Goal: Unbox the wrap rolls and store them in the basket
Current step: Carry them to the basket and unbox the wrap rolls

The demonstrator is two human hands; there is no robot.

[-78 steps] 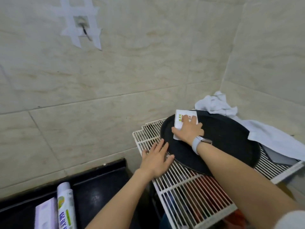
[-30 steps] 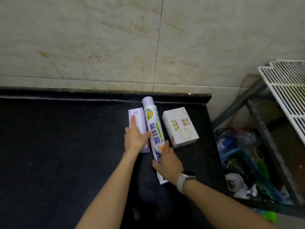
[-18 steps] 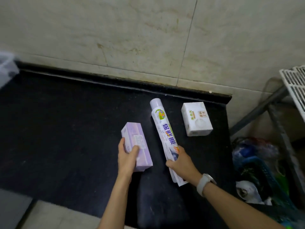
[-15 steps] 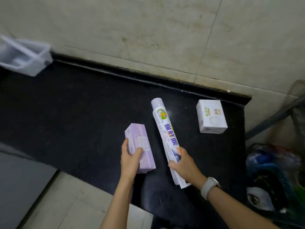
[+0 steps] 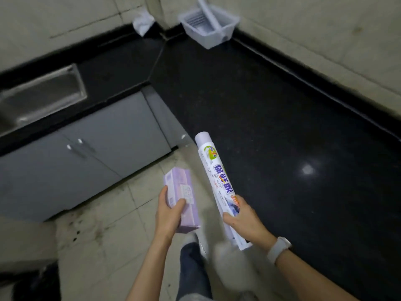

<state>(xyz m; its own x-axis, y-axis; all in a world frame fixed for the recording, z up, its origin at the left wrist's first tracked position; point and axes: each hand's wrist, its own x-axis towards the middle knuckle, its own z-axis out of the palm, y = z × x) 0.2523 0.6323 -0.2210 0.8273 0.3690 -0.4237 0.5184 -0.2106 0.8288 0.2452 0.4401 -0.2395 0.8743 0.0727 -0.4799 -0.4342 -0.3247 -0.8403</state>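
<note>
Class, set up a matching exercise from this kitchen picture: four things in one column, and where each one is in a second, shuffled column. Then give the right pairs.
Things
1. long white printed wrap roll
2. small lilac cardboard box
3. translucent white plastic basket
4. white wristwatch

Places
A. at the far back corner of the black countertop
B. gripped in the left hand
C. on the right wrist
D. gripped in the right hand

Pairs: 1-D, 2-B, 3-A, 4-C

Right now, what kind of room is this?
Probably a kitchen: a black countertop along tiled walls, a steel sink set into it, and grey cabinet doors underneath.
</note>
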